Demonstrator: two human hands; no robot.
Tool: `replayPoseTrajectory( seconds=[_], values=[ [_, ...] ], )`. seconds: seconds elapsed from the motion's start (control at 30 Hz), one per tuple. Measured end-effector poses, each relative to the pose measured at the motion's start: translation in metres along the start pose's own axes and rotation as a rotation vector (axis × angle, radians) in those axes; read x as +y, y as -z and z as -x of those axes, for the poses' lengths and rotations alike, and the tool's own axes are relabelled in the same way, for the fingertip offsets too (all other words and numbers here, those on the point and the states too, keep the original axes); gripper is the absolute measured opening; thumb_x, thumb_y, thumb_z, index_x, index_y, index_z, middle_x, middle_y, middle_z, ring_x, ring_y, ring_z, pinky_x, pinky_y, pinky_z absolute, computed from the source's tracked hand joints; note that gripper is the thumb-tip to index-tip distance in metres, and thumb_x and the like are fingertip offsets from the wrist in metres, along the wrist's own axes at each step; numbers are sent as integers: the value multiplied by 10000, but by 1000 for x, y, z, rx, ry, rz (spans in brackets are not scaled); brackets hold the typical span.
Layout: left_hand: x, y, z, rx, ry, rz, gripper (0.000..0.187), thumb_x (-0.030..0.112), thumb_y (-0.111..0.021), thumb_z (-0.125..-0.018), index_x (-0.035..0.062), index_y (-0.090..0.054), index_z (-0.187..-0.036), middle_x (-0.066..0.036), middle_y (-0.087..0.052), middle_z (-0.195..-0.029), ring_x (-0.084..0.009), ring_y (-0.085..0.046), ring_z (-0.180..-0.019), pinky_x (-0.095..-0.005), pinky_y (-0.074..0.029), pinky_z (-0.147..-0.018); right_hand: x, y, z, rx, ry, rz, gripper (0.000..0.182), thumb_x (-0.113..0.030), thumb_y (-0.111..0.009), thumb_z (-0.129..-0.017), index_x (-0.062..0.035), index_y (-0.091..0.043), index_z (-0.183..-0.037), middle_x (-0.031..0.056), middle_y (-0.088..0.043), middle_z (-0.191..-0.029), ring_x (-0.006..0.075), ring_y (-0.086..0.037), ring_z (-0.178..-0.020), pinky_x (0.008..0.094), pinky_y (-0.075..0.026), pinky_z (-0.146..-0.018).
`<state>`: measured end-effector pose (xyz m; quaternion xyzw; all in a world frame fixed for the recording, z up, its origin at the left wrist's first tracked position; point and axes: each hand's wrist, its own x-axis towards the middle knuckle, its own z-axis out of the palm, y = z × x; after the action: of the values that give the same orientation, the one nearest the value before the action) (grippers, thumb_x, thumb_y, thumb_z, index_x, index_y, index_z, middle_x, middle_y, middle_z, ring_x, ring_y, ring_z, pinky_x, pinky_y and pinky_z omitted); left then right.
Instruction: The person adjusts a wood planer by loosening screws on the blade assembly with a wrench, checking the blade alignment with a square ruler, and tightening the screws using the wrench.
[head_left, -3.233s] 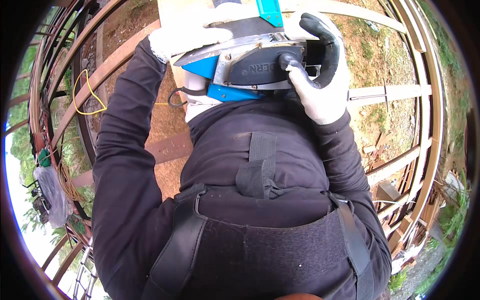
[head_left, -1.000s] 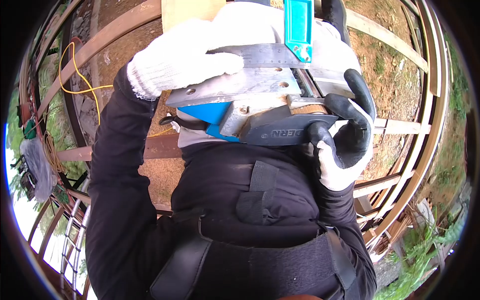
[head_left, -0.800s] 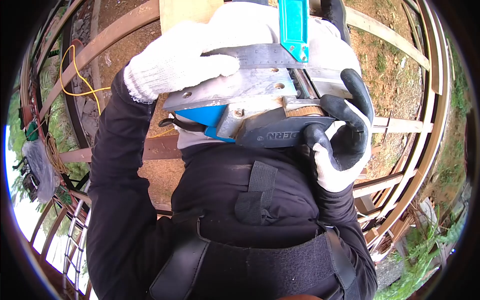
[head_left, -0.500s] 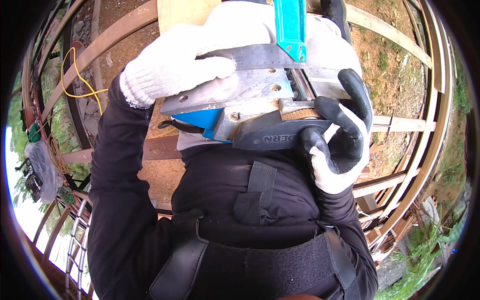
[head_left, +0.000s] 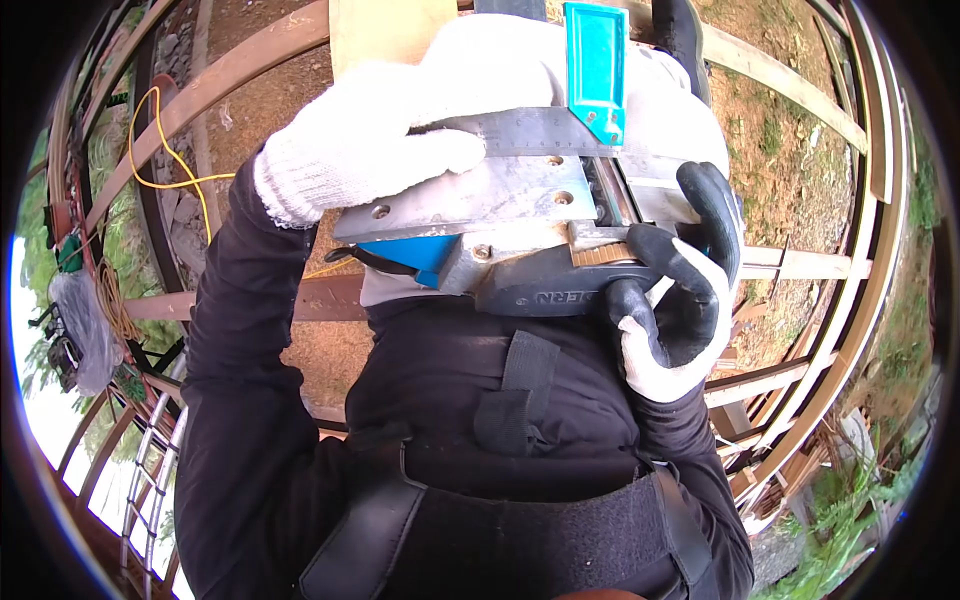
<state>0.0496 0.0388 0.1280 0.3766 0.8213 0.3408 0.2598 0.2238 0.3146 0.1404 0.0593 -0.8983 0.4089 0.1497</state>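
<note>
1. The planer [head_left: 478, 200] lies sole-up across the lap [head_left: 690, 125], its flat grey metal face scuffed and pitted with round screw holes, smooth blue housing [head_left: 405, 252] below.
2. Along the near edge of the sole sits a rounded black cover [head_left: 540, 292] with raised lettering; at the cover's right end, a tan ribbed piece [head_left: 603, 256].
3. A try square's thin, graduated steel blade [head_left: 540, 128] runs along the sole's far edge; its glossy teal handle [head_left: 597, 70] points away, near the slot across the sole.
4. The left hand [head_left: 355, 140], in a white knit glove, is closed on the blade, thumb in front, fingers behind.
5. The right hand [head_left: 685, 300], black-coated across palm and fingers, is half curled, thumb and forefinger touching the cover's right end and ribbed piece; how firmly, I cannot tell.
6. Beyond the sole's far left corner shows a flat, pale wooden board [head_left: 388, 32].
</note>
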Motion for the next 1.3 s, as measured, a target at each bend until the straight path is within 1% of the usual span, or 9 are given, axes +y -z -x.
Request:
replayPoseTrajectory(
  seconds=[0.13, 0.27, 0.33, 0.67, 0.73, 0.87, 1.07, 1.17, 1.3],
  values=[
    [-1, -2, 0, 56, -142, -84, 425, 280, -666, -948, 52, -682, -1306, -183, -708, -865, -355, -684, -756, -414, -549, -707, 3, 0, 1, -20, 55, 23, 380, -373, -780, -905, -143, -669, -1186, 254, -567, -1444, 470, -471, -1396, 602, -262, -1170],
    [6, -2, 1, 36, -50, -16, 433, 293, -650, -953, 69, -676, -1323, -177, -714, -867, -350, -689, -762, -416, -551, -714, 2, 0, 1, -29, 57, -1, 382, -332, -775, -898, -161, -647, -1215, 259, -563, -1452, 483, -453, -1413, 613, -229, -1182],
    [10, 0, 1, 0, 43, 63, 459, 232, -717, -905, 71, -694, -1334, -168, -761, -1037, -250, -715, -902, -351, -552, -851, 7, -6, 4, 8, 65, -53, 388, -317, -777, -888, -164, -643, -1219, 260, -560, -1456, 485, -444, -1422, 611, -220, -1186],
    [4, -1, 2, -59, 77, -47, 459, 238, -712, -917, 71, -686, -1344, -170, -760, -1073, -270, -722, -927, -359, -554, -879, 2, -5, 5, 9, 38, -33, 360, -320, -772, -866, -106, -681, -1142, 259, -530, -1489, 473, -417, -1439, 601, -205, -1195],
    [3, -8, 2, 102, -87, -60, 359, 327, -647, -961, 80, -736, -1206, -187, -679, -771, -342, -679, -702, -441, -536, -690, 0, -4, 5, 3, 26, -18, 372, -324, -772, -866, -87, -680, -1139, 257, -523, -1495, 465, -417, -1440, 598, -216, -1191],
    [-1, -7, 4, 75, -69, -18, 382, 326, -645, -962, 91, -721, -1253, -194, -670, -767, -354, -676, -714, -457, -530, -706, 4, -11, 5, 70, 33, -71, 427, -346, -782, -861, -69, -664, -1163, 255, -532, -1480, 453, -430, -1428, 586, -260, -1169],
    [6, 5, 7, 78, -54, -115, 424, 304, -667, -947, 76, -699, -1304, -198, -695, -862, -348, -681, -767, -429, -545, -749, 11, -17, 4, 143, 8, -113, 632, -433, -803, -820, -46, -610, -1282, 243, -563, -1429, 447, -476, -1381, 574, -284, -1149],
    [33, 18, 14, 110, 81, 240, 440, 99, -691, -889, 25, -689, -1322, -121, -772, -1119, -162, -724, -998, -310, -559, -920, 13, -15, 3, 121, 30, -68, 700, -455, -803, -805, -38, -590, -1325, 236, -571, -1415, 441, -487, -1371, 577, -281, -1150],
    [44, 26, 23, -19, 10, -35, 483, 104, -709, -861, 39, -685, -1339, -137, -766, -1137, -216, -741, -1015, -321, -554, -933, 12, -16, 4, 130, 47, -76, 684, -433, -797, -809, -42, -590, -1331, 231, -572, -1415, 438, -490, -1367, 585, -269, -1155]
  ],
)
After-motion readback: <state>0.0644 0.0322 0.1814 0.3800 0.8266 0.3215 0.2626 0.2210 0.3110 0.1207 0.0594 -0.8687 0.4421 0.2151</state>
